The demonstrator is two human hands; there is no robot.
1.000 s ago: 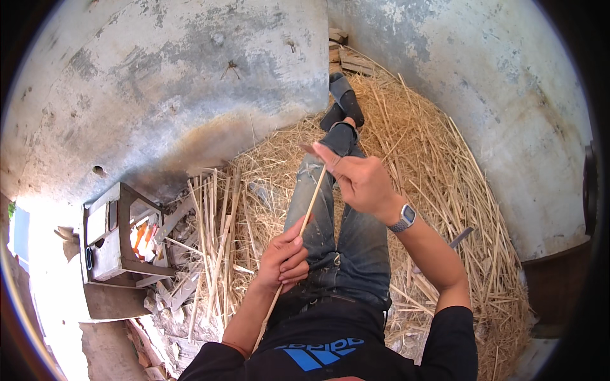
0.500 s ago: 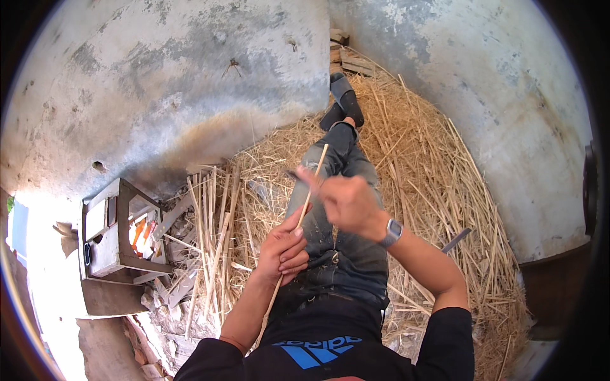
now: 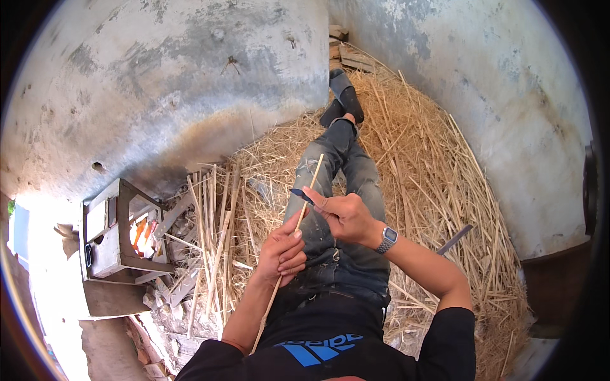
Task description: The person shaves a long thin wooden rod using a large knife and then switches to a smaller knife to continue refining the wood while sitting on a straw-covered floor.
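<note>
My left hand (image 3: pixel 281 255) is closed around a thin pale stick (image 3: pixel 309 193), which looks like a bamboo strip. The stick slants from my waist up past my left fingers, over my thighs. In my right hand (image 3: pixel 349 217) is a knife; its dark blade (image 3: pixel 300 194) shows past my fingertips and meets the stick above my left hand. The right thumb points along the stick near the blade, and the fist hides the handle. A flat grey strip (image 3: pixel 455 239) sticks out beyond my right forearm; whether it belongs to the knife, I cannot tell.
My legs in dark jeans (image 3: pixel 362 184) stretch ahead over shavings. Long pale strips (image 3: pixel 438 171) lie heaped on the right, more strips (image 3: pixel 216 241) on the left. An upturned-looking wooden stool (image 3: pixel 121 244) holding small items stands at left. Grey walls (image 3: pixel 190 76) rise ahead.
My right hand, blurred before, is now sharp and slightly lower, with the blade at the stick. The stick's upper tip has shifted a little down and left. My left hand keeps its grip.
</note>
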